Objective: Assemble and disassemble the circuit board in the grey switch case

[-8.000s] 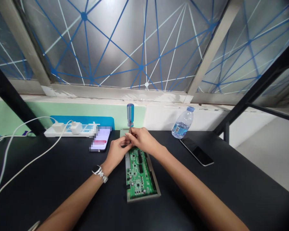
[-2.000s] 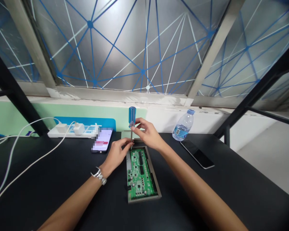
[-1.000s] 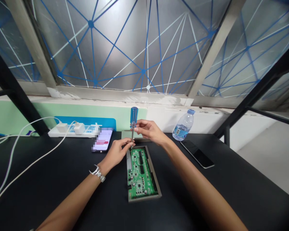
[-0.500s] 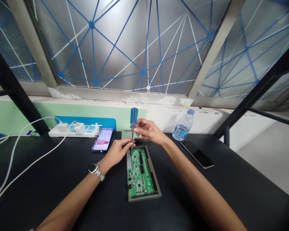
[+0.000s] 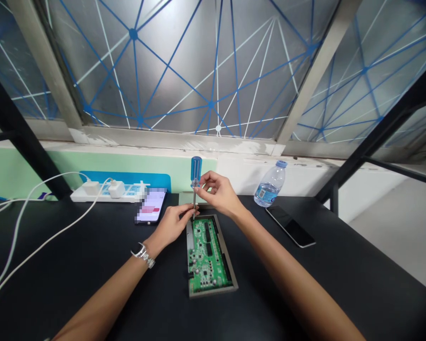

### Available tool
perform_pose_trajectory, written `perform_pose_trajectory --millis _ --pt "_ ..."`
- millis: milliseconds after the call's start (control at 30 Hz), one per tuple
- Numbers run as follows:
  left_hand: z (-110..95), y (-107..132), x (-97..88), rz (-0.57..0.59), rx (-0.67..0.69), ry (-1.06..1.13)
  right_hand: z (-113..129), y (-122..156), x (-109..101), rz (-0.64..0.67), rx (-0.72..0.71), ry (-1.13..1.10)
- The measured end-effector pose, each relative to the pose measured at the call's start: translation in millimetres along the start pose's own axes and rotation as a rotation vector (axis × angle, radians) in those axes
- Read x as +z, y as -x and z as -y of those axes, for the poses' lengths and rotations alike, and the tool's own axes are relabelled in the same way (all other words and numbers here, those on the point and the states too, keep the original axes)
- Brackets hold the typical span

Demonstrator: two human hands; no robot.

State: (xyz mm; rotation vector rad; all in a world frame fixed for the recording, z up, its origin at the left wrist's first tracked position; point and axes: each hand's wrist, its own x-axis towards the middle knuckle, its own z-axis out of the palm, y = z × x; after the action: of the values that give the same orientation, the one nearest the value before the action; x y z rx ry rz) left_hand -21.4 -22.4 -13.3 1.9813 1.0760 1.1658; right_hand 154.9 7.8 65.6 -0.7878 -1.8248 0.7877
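A screwdriver (image 5: 196, 169) with a clear blue handle stands nearly upright over the far left corner of a green circuit board (image 5: 208, 255), which sits in a grey metal frame (image 5: 223, 233). My right hand (image 5: 219, 192) pinches the lower end of the handle between thumb and fingers. Lower down, my left hand (image 5: 173, 222) closes thumb and fingertips round the shaft near the tip, beside the frame's far edge. The tip meets the board's corner, though whether a screw is under it is too small to tell. A metal-band watch (image 5: 142, 254) is on my left wrist.
On the black table (image 5: 156, 303), a lit phone (image 5: 151, 206) lies left of my hands, before a white power strip (image 5: 102, 193) with cables. To the right are a water bottle (image 5: 270, 185) and a dark phone (image 5: 290, 227). A wall and window stand behind.
My right hand has shifted slightly, its fingers curling differently at the handle, and the screwdriver's top leans a little further left. My left hand and the board stay where they were.
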Motion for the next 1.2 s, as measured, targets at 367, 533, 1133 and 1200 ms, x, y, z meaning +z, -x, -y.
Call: perform_pose_trajectory --millis 367,533,1133,1200 --pt "-1 0 0.8 0.002 0.014 -0.012 0 2 4 -0.027 -0.014 0.061" --pt "-2 0 1.7 -0.002 0.017 -0.029 8 6 11 -0.135 -0.036 0.183" --pt "-4 4 4.3 -0.055 0.029 -0.111 20 16 29 -0.357 0.071 0.491" --pt "-5 3 3.6 -0.048 0.044 -0.123 21 16 28 -0.343 0.055 0.484"
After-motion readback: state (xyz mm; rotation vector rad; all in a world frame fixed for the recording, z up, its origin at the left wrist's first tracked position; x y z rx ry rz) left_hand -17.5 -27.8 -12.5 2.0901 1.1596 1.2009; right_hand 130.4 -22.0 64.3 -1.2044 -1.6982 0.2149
